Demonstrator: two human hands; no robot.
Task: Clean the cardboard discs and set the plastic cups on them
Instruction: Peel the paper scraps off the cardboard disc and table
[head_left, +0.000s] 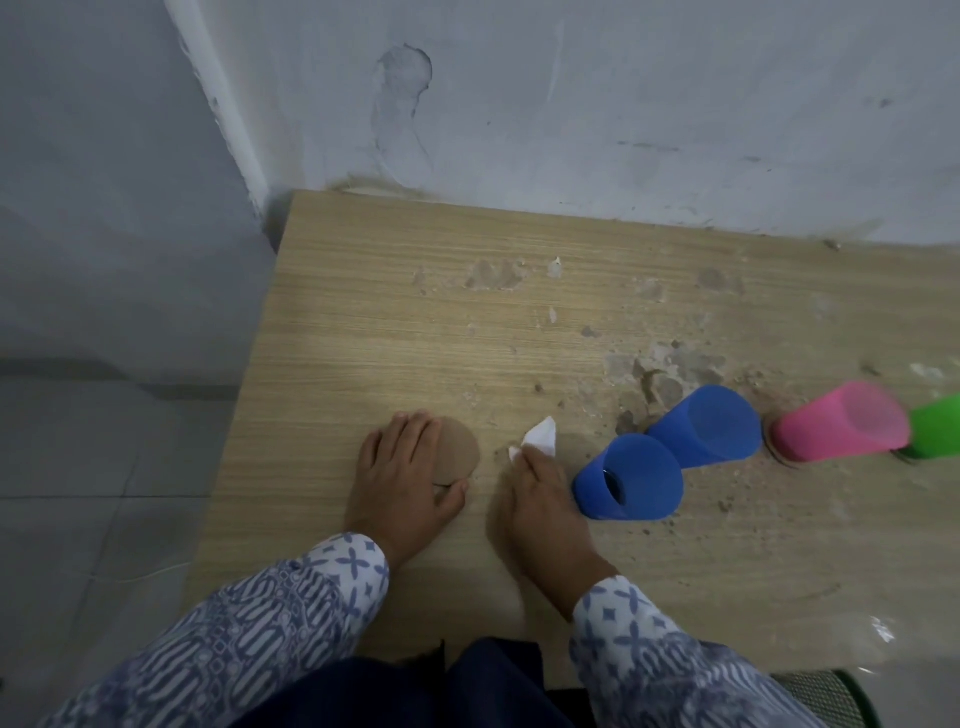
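Currently, one cardboard disc (460, 449) lies flat on the table (389, 312), in its left half and closer to the near edge than to the far edge. The left hand (402, 478) rests on the disc with straight, spread fingers covering its left part; the thumb touches the disc's near rim. The right part of the disc is exposed.

Just to the right of the disc, the right hand (540, 499) has its fingers curled round a crumpled white tissue (540, 439), which projects beyond the fingertips. The tissue is near the disc but not touching it.

Further right, four plastic cups form a row running toward the right edge of the table: a near blue cup (631, 478) just beside the right hand, a second blue cup (706, 428) touching it, a pink cup (836, 426), and a green cup (935, 426) cut off by the frame. Whether the cups are upright or inverted cannot be determined.

Worn, flaked patches (665, 364) mark the table surface behind the cups. A pale wall (571, 104) meets the far edge; grey floor (78, 441) lies beyond the left edge.
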